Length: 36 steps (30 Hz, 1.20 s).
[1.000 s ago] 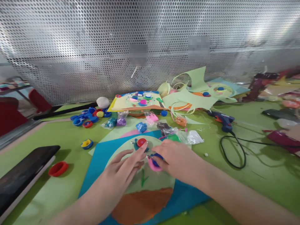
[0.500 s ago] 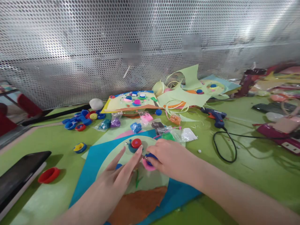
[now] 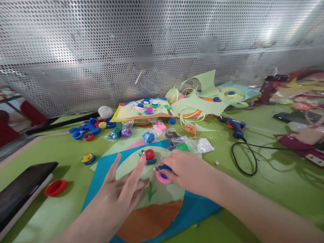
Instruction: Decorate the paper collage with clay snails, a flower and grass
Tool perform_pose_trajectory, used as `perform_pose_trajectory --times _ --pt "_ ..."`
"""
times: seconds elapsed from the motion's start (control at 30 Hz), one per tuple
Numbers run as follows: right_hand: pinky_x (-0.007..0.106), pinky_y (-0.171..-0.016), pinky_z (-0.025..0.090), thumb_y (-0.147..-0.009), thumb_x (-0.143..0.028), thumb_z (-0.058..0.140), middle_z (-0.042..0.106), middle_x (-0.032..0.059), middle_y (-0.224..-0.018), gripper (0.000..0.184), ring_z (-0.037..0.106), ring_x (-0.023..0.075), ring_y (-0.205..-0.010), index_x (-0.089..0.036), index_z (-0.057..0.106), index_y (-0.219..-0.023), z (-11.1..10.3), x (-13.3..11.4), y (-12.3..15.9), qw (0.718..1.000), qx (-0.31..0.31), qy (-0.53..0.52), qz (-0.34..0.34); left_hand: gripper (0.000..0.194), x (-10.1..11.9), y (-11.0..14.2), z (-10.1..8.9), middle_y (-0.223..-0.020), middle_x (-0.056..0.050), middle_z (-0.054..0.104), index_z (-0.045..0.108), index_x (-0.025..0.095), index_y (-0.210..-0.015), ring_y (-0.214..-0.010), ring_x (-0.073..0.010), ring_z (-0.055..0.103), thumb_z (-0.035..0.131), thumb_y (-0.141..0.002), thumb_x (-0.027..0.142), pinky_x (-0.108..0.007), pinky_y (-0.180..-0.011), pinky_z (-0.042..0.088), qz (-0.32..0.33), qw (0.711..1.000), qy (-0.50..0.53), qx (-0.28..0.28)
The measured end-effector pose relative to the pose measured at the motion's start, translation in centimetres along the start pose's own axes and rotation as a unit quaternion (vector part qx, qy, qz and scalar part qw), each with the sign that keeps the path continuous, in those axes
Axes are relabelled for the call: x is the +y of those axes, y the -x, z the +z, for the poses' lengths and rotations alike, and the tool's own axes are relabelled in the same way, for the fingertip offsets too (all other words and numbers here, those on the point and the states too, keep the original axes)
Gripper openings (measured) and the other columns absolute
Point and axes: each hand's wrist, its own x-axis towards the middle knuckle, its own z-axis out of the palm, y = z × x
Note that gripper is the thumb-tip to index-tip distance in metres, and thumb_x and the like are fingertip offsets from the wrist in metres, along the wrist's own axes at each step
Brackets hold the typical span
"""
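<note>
- Our right hand (image 3: 186, 168) pinches the blue cap (image 3: 166, 167) against pink clay (image 3: 162, 179), over the pale disc (image 3: 168, 195).
- Our left hand (image 3: 124, 192) spreads its fingers, one tip near the red cap (image 3: 150, 154).
- We seem to be seating the blue cap; the next move calls for light, level pressure.
- Beyond the blue card (image 3: 101, 172) lie clay packets (image 3: 148, 137); rightward on the bench (image 3: 210, 179), a glue gun (image 3: 236, 126).

Pink clay snail (image 3: 162, 180): blue cap for a shell, pink body curving along the shell's lower left, small eyes at the left end; right side hidden. It sits over the right part of a pale green disc (image 3: 169, 194), below a red-capped teal snail (image 3: 151, 161). The disc lies on a blue sheet (image 3: 198, 209), bearing a green stem (image 3: 151, 193) and a ragged-edged brown patch (image 3: 152, 219) along the bottom.
</note>
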Motion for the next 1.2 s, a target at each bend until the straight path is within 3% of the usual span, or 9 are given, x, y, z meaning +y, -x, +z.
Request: perform_pose_trajectory --times 0.13,0.43,0.53,0.67,0.8,0.93,1.07,1.2 --pt "0.029 -0.062 0.040 -0.091 -0.027 0.043 0.065 0.0090 -0.082 0.026 0.059 0.0236 -0.084 -0.016 0.064 -0.102 0.0 0.0 0.0 1.000 0.000 -0.001 -0.003 0.063 0.1 0.2 0.3 -0.085 0.003 0.074 -0.002 0.017 -0.143 -0.092 -0.0176 0.067 0.031 -0.090 0.009 -0.049 -0.113 0.006 -0.012 1.000 0.003 -0.005" --pt "0.028 -0.058 0.038 -0.090 -0.027 0.044 0.064 0.0088 -0.080 0.025 0.059 0.0232 -0.082 -0.016 0.064 -0.101 -0.1 0.0 0.1 1.000 -0.001 0.000 0.000 0.058 0.3 -0.3 0.7 -0.068 0.007 0.070 0.004 0.011 -0.142 -0.086 -0.0120 0.066 0.025 -0.089 0.003 -0.048 -0.113 0.005 0.001 0.999 -0.046 0.002" --pt "0.028 -0.058 0.038 -0.090 -0.027 0.046 0.064 0.0085 -0.079 0.024 0.059 0.0227 -0.081 -0.016 0.065 -0.100 0.1 0.0 0.1 1.000 0.006 0.002 -0.004 0.058 0.4 -0.3 0.9 -0.073 0.005 0.073 0.006 0.013 -0.143 -0.087 -0.0130 0.067 0.024 -0.088 0.002 -0.049 -0.112 0.005 0.002 0.998 -0.056 0.019" --pt "0.028 -0.059 0.039 -0.090 -0.027 0.045 0.064 0.0087 -0.079 0.025 0.059 0.0233 -0.082 -0.016 0.064 -0.103 0.1 0.0 0.1 1.000 0.008 0.001 -0.006 0.056 0.6 -0.3 0.8 -0.089 0.000 0.074 0.004 0.012 -0.142 -0.087 -0.0134 0.067 0.024 -0.090 0.008 -0.049 -0.112 0.003 -0.002 0.998 -0.059 0.001" --pt "0.030 -0.061 0.040 -0.090 -0.026 0.045 0.064 0.0095 -0.082 0.026 0.059 0.0239 -0.083 -0.016 0.064 -0.103 0.0 0.0 0.0 1.000 -0.002 -0.008 -0.001 0.058 0.5 -0.5 0.1 -0.088 0.001 0.074 0.000 0.013 -0.143 -0.092 -0.0159 0.067 0.028 -0.092 0.011 -0.050 -0.112 0.010 -0.021 0.998 -0.054 0.012" --pt "0.029 -0.060 0.039 -0.090 -0.026 0.044 0.063 0.0094 -0.080 0.024 0.058 0.0235 -0.082 -0.015 0.064 -0.098 0.0 0.1 0.0 1.000 -0.002 -0.013 -0.005 0.063 0.6 -0.6 -0.3 -0.096 0.000 0.073 -0.008 0.013 -0.142 -0.096 -0.0182 0.065 0.030 -0.092 0.011 -0.053 -0.110 0.014 -0.036 0.998 -0.042 -0.012" --pt "0.027 -0.057 0.037 -0.089 -0.029 0.045 0.061 0.0092 -0.080 0.023 0.058 0.0219 -0.078 -0.015 0.063 -0.092 0.0 0.1 0.0 1.000 -0.007 -0.013 0.003 0.056 0.7 -0.3 0.1 -0.100 -0.003 0.072 0.001 0.016 -0.143 -0.097 -0.0177 0.065 0.028 -0.093 0.011 -0.055 -0.109 0.014 -0.007 0.997 -0.069 -0.016" --pt "0.027 -0.058 0.035 -0.089 -0.028 0.045 0.060 0.0086 -0.081 0.022 0.058 0.0223 -0.080 -0.016 0.063 -0.093 -0.2 0.2 0.1 1.000 -0.013 -0.023 0.007 0.056 0.7 -0.1 0.7 -0.102 -0.004 0.072 0.003 0.012 -0.143 -0.098 -0.0161 0.064 0.025 -0.091 0.009 -0.050 -0.111 0.005 0.003 0.999 -0.045 -0.013"
